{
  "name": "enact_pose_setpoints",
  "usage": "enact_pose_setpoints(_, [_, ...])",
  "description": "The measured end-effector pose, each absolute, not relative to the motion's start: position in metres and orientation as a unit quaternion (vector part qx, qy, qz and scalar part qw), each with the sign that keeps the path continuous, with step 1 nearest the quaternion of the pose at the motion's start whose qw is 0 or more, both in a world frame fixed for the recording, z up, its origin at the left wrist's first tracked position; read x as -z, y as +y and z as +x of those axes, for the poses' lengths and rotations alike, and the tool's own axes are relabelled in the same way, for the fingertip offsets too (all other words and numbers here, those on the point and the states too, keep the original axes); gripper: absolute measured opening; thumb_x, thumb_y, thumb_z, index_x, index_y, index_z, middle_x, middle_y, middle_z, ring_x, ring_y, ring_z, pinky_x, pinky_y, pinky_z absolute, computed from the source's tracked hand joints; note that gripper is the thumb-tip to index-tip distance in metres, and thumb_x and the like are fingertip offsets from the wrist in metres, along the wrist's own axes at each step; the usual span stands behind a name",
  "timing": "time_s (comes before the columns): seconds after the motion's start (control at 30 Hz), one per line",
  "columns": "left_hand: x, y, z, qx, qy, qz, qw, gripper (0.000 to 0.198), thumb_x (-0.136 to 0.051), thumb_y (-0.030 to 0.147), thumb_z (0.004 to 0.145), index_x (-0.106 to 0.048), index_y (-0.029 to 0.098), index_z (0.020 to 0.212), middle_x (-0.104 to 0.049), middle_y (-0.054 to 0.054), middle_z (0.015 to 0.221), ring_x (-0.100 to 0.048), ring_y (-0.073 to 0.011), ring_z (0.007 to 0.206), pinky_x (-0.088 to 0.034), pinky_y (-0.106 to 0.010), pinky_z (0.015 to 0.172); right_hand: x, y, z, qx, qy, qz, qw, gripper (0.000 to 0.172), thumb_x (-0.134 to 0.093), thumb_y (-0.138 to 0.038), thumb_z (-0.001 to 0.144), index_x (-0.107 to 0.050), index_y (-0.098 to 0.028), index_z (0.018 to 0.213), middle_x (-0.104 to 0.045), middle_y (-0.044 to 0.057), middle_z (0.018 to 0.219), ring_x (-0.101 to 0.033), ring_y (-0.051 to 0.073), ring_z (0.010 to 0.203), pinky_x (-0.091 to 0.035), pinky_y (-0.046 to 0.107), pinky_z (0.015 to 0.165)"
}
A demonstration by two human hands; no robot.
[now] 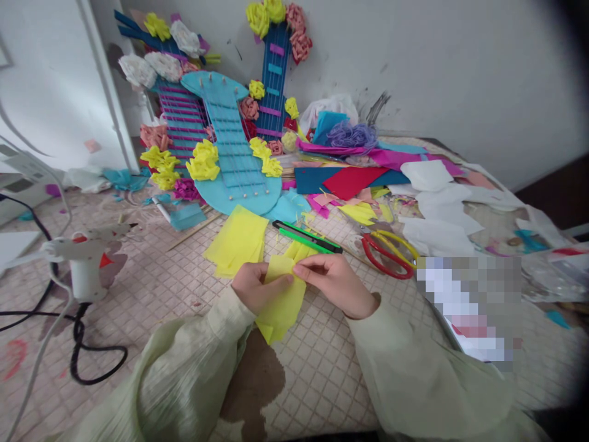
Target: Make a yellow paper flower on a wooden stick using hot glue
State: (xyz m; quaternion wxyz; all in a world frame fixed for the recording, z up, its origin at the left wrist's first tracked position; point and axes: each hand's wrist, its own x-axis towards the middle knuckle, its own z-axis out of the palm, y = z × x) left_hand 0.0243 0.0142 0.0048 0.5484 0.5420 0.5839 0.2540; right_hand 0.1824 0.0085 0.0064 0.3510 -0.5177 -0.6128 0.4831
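Observation:
Both hands meet over a strip of yellow crepe paper (281, 301) that hangs down toward me. My left hand (257, 287) pinches it between thumb and fingers on its left side. At the paper's upper right edge, the thumb and fingertips of my right hand (338, 283) are pressed together on it. A stack of yellow paper sheets (239, 239) lies just beyond my left hand. Directly behind the hands is a green and black utility knife (307, 237), with more yellow paper under its near side. Scissors with red and yellow handles (387, 252) rest to the right of my right hand.
A white glue gun (89, 261) with a black cord stands at left. Blue felt instrument shapes (230, 144) with paper flowers lean against the wall. Felt sheets (352, 181), purple yarn (352, 135) and white paper pieces (437, 209) lie at back right. A blurred-out flat object (469, 313) lies at right.

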Motion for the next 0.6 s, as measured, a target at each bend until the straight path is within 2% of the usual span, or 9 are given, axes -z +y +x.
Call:
enact_pose_setpoints(0.2, [-0.0055,0.0158,0.0230,-0.269,0.591,0.535,0.541,0.028,-0.061,0.038,0.055,-0.056,0.012,0.049,-0.052,0.001,0.044,-0.048,-0.0100,0.041,-0.034,-0.019,0.035,-0.0067,0.0099,0.1850,-0.490,-0.623,-0.510,0.335,0.020,-0.055,-0.032,0.071,-0.064,-0.015,0.074,-0.064,0.003,0.072,-0.056,0.013,0.066,-0.045,0.026,0.060])
enact_pose_setpoints(0.6, [-0.0073,0.0176,0.0206,-0.281,0.579,0.507,0.574,0.026,-0.063,0.036,0.055,-0.059,0.011,0.051,-0.056,-0.001,0.046,-0.051,-0.0116,0.042,-0.037,-0.020,0.036,-0.0064,0.0106,0.1863,-0.532,-0.595,-0.501,0.335,0.019,-0.057,-0.032,0.069,-0.064,-0.016,0.076,-0.065,0.004,0.076,-0.058,0.014,0.069,-0.046,0.029,0.065])
